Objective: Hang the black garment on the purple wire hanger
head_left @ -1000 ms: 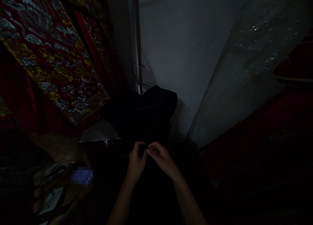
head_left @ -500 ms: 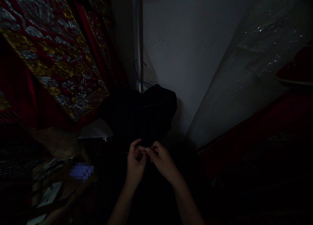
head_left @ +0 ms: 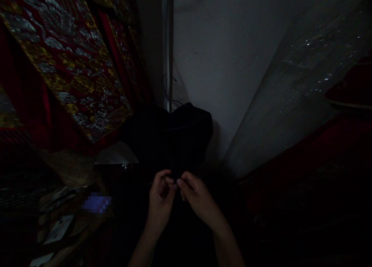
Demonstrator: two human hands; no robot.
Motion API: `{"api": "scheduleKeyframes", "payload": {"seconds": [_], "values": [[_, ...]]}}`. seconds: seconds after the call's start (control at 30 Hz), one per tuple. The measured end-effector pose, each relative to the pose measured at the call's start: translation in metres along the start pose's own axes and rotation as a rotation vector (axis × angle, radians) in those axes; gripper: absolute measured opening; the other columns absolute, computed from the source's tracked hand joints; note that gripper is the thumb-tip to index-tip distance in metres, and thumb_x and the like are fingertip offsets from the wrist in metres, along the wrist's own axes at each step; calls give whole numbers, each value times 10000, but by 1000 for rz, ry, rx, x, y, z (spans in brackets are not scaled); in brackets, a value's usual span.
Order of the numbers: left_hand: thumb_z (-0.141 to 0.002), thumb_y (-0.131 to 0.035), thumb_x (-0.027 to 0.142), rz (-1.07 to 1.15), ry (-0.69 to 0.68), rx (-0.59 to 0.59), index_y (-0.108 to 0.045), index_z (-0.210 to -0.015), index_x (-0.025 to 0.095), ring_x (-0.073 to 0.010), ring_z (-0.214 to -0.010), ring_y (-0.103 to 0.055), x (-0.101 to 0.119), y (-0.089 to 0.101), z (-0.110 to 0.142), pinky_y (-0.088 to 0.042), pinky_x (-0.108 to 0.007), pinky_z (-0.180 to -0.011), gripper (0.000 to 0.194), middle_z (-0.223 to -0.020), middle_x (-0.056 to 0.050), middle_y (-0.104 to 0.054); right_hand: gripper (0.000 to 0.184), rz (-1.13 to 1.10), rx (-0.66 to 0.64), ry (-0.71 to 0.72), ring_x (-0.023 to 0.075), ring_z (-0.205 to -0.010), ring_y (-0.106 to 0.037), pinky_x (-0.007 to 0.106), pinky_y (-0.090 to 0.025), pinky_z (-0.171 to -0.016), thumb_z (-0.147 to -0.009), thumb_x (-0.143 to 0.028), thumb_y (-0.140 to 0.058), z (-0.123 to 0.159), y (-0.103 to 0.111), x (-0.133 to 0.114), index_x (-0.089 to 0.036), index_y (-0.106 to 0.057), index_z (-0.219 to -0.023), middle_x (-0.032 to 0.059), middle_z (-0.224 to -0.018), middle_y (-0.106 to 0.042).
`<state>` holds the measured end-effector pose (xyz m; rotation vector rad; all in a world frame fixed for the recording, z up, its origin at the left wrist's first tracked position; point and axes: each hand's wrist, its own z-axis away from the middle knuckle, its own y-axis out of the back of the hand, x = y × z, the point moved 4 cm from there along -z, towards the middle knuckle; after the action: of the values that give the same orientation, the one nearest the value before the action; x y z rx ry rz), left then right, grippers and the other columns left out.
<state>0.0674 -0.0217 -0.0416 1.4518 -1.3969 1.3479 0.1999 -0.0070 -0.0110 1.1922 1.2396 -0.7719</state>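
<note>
A black garment (head_left: 186,139) hangs from a thin hanger (head_left: 166,89) on a narrow upright pole. Low on its front, both hands meet almost fingertip to fingertip. My left hand (head_left: 162,199) has its thumb and fingers bent in a pinch on the dark cloth. Close beside it, my right hand (head_left: 197,195) pinches at the same spot with thumb and forefinger. A small dark bit shows between the fingertips; its detail is lost in the dim light.
A red panel embroidered in gold and silver (head_left: 78,69) hangs at left. Clear plastic sheeting (head_left: 279,92) covers something at right, near dark red cloth (head_left: 319,147). A pale wall (head_left: 215,50) stands behind. Lower left holds a checked cloth (head_left: 69,168) and a white card-like object (head_left: 59,229).
My right hand's fingers have shifted slightly down, and the fingertips of both hands have drawn a little apart. The view has shifted slightly; the garment hangs as before.
</note>
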Motion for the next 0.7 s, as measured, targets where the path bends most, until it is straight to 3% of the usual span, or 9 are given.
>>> {"api": "scheduleKeyframes", "payload": {"seconds": [0.13, 0.27, 0.5, 0.7], "values": [[-778, -739, 336, -7, 23, 9, -608, -1093, 208, -150, -747, -660, -6, -1, 0, -546, -243, -686, 364, -839, -6, -636, 302, -95, 41, -18, 131, -573, -501, 256, -385, -574, -912, -475, -581, -4, 1, 7, -214, -518, -775, -46, -597, -500], [-772, -760, 357, 3, 39, 3, -635, -1074, 206, -155, -758, -673, 1, -3, 3, -556, -245, -700, 360, -832, -12, -654, 306, -189, 82, -29, 125, -594, -524, 240, -394, -555, -860, -495, -663, -3, 4, 4, -220, -529, -849, -40, -677, -551], [-757, -784, 409, -30, 15, -3, -683, -1062, 211, -158, -704, -669, 30, -4, 11, -563, -243, -643, 378, -777, -7, -664, 302, -206, 27, 15, 107, -548, -453, 239, -350, -541, -910, -496, -612, 8, 9, -24, -215, -528, -836, -60, -618, -485], [-762, -772, 381, -69, 30, -22, -680, -1029, 200, -155, -717, -679, 21, -5, 10, -561, -239, -643, 336, -817, -18, -682, 297, -157, -10, -29, 103, -517, -425, 241, -329, -529, -921, -410, -540, 3, 10, -18, -206, -519, -707, -57, -536, -461]]}}
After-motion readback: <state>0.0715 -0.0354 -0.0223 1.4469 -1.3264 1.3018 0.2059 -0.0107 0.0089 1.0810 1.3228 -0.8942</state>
